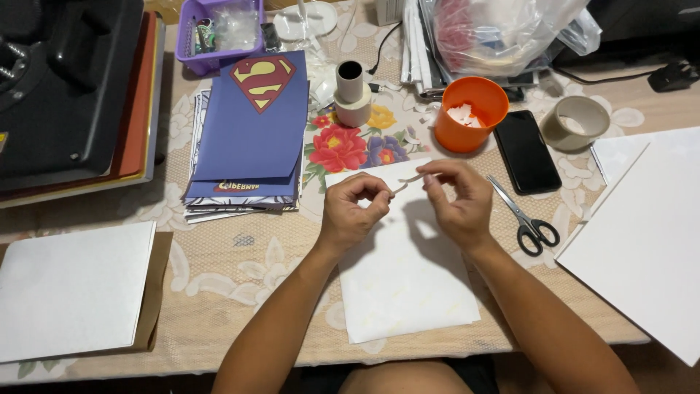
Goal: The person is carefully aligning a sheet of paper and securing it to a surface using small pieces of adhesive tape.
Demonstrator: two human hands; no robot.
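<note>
Both hands met over the middle of the tabletop [240, 270], which wore a beige lace cloth with a flower print. The left hand [352, 208] was curled narrow, thumb and forefinger pinched on one end of a thin pale strip [408, 180], tape or paper, I could not tell which. The right hand [456, 201] pinched the other end, its fingers bent close together, so the strip hung short between the two hands, just above a white sheet [408, 292] lying flat in front of the person.

Just right of the right hand lay black-handled scissors [525, 219], blades pointing toward the hand. Beyond them rested a black phone [526, 152], face up, and beside it an orange cup [470, 114] with white scraps inside. A roll of tape [576, 122] sat to the right of the phone. Past the left hand stood two stacked rolls [352, 93], upright, and left of those a pile of blue folders [251, 124] bearing a red-and-yellow shield emblem. A purple basket [219, 33] stood at the far edge, and a black heat press [62, 80] filled the far left corner. Large white boards [649, 241] lay at the right, and another white sheet on brown card [73, 288] at the near left.
</note>
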